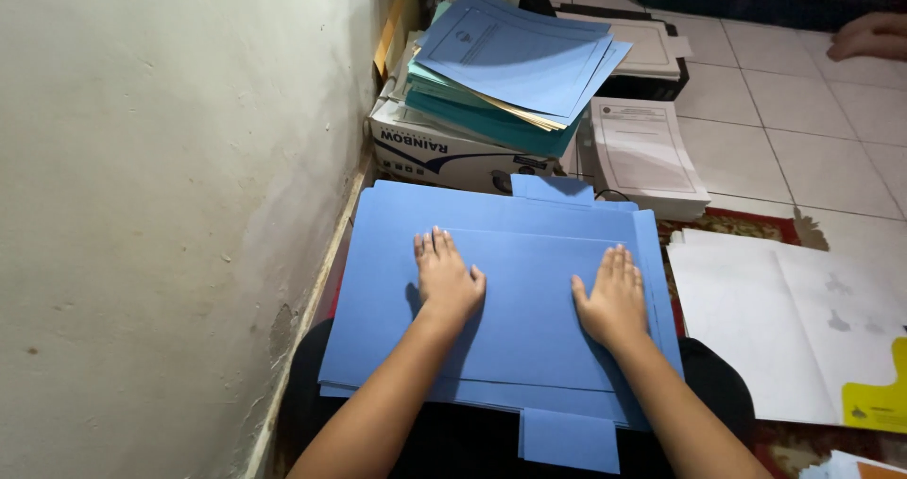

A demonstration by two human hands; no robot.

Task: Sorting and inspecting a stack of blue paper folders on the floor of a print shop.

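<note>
Two hands lie flat, palms down, on a blue folder [529, 299] spread across the person's lap. The fingers [433, 249] of the left hand [446, 281] are stretched out and slightly spread, gripping nothing, just pressing on the card; those of the right hand [612, 299] lie closer together, also flat and holding nothing. The folder sits directly under both palms, its long axis running left to right, with the left hand near its middle and the right hand close to its right edge. A small flap sticks out at the near edge and another at the far edge.

Further out, a stack of blue and teal folders [515, 63] rests on a white cardboard box [444, 153] against the wall [170, 205]. To the right, white printed sheets [647, 148] lie on the tiled floor [812, 129], and another person's hand [869, 35] shows at the far corner.
</note>
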